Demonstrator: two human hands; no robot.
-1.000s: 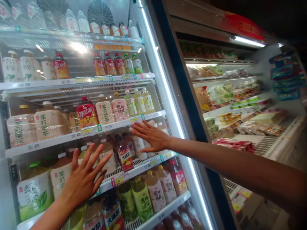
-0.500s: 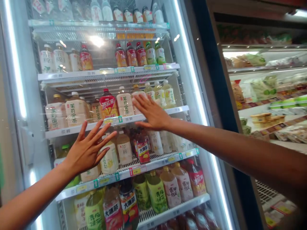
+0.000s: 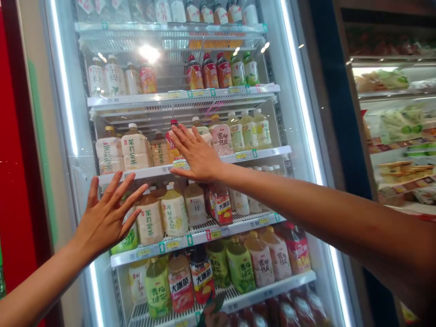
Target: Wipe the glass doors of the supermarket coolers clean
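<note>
Both my arms reach toward the glass front of a lit drinks cooler [image 3: 221, 169]. My left hand [image 3: 107, 215] is at the lower left with fingers spread and nothing in it, near a green-labelled bottle [image 3: 126, 236] and a jasmine tea bottle [image 3: 149, 220]. My right hand [image 3: 197, 154] lies flat, palm toward the cooler, fingers stretched to the left. It hides part of a red-labelled bottle [image 3: 174, 143] and a pale-labelled bottle [image 3: 203, 131]. Reflections show on the glass; whether either palm touches it I cannot tell.
Shelves of bottled drinks fill the cooler, including dark-labelled iced tea [image 3: 203, 277] and green bottles [image 3: 241, 268] lower down. A bright light strip [image 3: 303, 118] edges the right side. Beyond it stands an open display with packaged vegetables [image 3: 405, 122]. A red panel [image 3: 20, 136] is at far left.
The cooler has shifted right in view, bringing the red panel in at left. My right hand has moved left across the bottles, and my left hand has moved slightly left; both stay spread.
</note>
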